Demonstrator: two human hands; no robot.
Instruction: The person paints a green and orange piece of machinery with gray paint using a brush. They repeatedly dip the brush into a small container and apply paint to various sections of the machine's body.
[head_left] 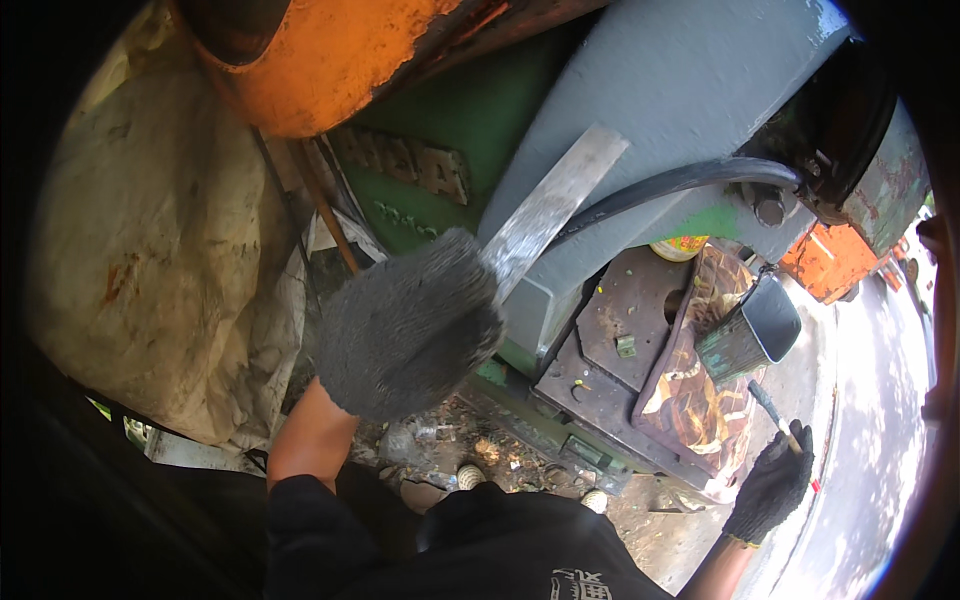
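Note:
My left hand (410, 325), in a dark grey work glove, is raised at the centre, closed on a flat, silvery metal strip (560, 205). The strip slants up to the right in front of a grey-painted machine part (660, 80). Low at the right, my right hand (772, 488), gloved in dark knit, is closed round a paintbrush (768, 405) with a grey-coated head, a pale handle and a red end. Its head points up towards a worn green square bucket (745, 335), which stands tilted on a patterned brown cloth (675, 425).
A dark metal platform (600, 385) with small bits on it lies under the cloth. A black hose (690, 178) curves across the machine. An orange part (330, 65) hangs overhead; a dirty pale sheet (160, 270) drapes at left. Litter covers the ground by my shoes (470, 477).

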